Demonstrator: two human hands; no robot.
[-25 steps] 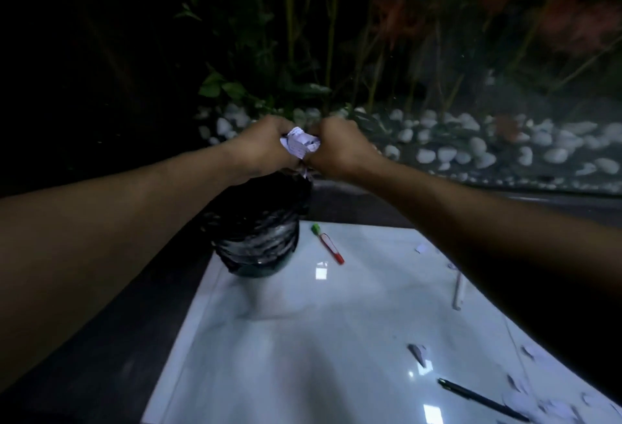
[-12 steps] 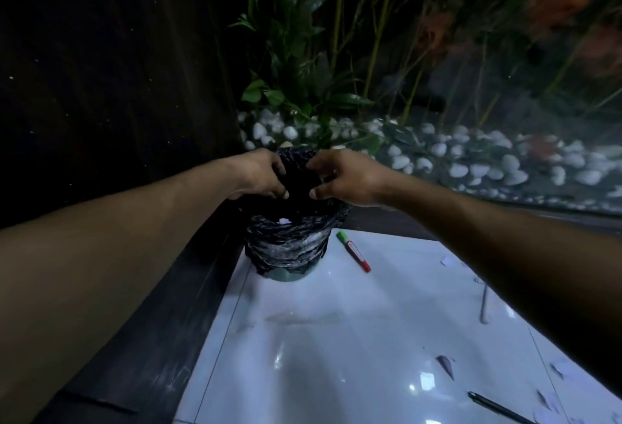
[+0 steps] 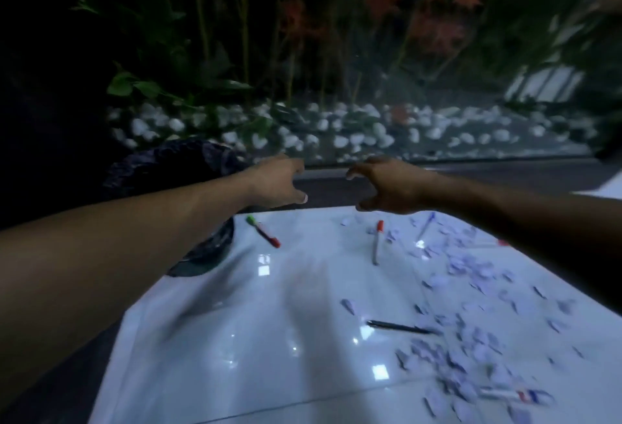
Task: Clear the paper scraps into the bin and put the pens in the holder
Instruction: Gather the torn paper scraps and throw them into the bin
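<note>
My left hand (image 3: 277, 181) and my right hand (image 3: 387, 184) hover side by side above the far edge of the white table (image 3: 235, 339), fingers loosely curled, holding nothing. The bin (image 3: 175, 167), lined with a black bag, stands at the table's far left corner, partly hidden behind my left forearm. Several paper scraps (image 3: 471, 272) litter the right half of the table. A red pen with a green cap (image 3: 263, 231), a white pen with a red cap (image 3: 377, 241), a blue-capped pen (image 3: 424, 225) and a black pen (image 3: 399, 326) lie on the table.
Another pen (image 3: 515, 395) lies blurred among scraps at the near right. Behind the table runs a dark ledge (image 3: 505, 172), then a bed of white pebbles (image 3: 336, 134) and plants. No pen holder is visible.
Both hands dropped the crumpled paper into the bin, left its rim and swung right, empty. The view has turned right, showing the scrap-covered side of the table.
</note>
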